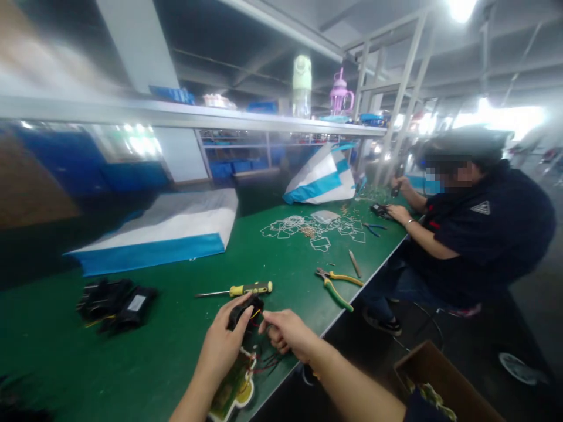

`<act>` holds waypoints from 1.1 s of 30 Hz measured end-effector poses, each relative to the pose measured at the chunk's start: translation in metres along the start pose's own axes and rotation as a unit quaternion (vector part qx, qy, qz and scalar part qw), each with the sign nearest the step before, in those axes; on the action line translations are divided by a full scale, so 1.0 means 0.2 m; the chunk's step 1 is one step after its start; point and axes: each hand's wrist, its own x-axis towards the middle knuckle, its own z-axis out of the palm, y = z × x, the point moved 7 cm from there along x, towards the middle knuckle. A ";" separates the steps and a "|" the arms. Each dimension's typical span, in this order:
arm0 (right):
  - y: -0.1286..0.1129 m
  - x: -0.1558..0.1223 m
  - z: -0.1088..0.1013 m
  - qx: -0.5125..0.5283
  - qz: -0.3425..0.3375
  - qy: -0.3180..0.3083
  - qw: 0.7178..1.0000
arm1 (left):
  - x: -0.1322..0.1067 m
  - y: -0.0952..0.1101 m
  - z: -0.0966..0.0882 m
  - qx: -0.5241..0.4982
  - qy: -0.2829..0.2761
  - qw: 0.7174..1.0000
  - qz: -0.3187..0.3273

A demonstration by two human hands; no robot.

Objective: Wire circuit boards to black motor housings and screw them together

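Observation:
My left hand (pixel 227 331) is closed around a small black housing (pixel 236 316) with a yellow wire at its right side. Close to that wire, my right hand (pixel 288 334) has its fingers curled in a pinch; what they hold is too small to make out. Dark and red wires (pixel 266 364) hang below the hands. Partly under my left forearm lies a green circuit board (pixel 233 381) with a white edge and a yellow round part. Just beyond my left hand rests a yellow and grey screwdriver (pixel 250 289).
Several black housings (pixel 116 305) lie at left. Yellow-green pliers (pixel 336 284) sit near the table edge, with white gaskets (pixel 323 228) behind. White-blue bags (pixel 162 228) stand at the back. A co-worker (pixel 475 217) sits at right; a cardboard box (pixel 440 381) is below.

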 end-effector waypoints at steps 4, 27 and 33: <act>0.05 0.02 -0.02 -0.064 -0.016 0.035 0.997 | -0.01 -0.01 0.02 0.036 -0.016 0.999 0.026; 0.00 -0.14 0.10 -0.392 -0.087 0.095 0.911 | -0.01 -0.14 -0.09 0.045 0.080 0.988 -0.125; -0.07 -0.15 0.13 -0.524 -0.085 0.115 0.840 | -0.03 -0.14 -0.12 0.014 0.094 0.987 -0.131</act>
